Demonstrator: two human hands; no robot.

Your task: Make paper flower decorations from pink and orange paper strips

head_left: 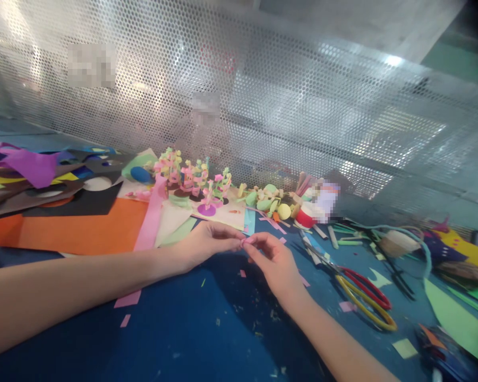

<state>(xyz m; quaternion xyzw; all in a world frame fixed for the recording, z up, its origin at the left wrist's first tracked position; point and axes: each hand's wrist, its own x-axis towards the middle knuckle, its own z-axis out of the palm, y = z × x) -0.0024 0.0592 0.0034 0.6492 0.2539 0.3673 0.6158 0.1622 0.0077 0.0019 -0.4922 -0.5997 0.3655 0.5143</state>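
Above the blue table, my left hand point(215, 237) and my right hand point(273, 260) meet at the fingertips. Between them they pinch a small pink paper piece point(246, 241), mostly covered by the fingers. Its exact shape is too small to make out. Behind the hands stand several small paper plants point(195, 178) in pink, yellow and green, one of them on a purple paper disc point(206, 210). To the right of my right hand lies a pair of scissors point(360, 292) with one red and one yellow handle loop, its blades pointing up and left.
Orange paper point(91, 225), a pink paper strip point(150, 212) and black paper point(83, 201) lie at the left. Pink scraps point(125, 320) dot the table. A light green sheet point(458, 318) and a cord point(426, 249) are at the right. A perforated metal screen point(263, 106) rises behind.
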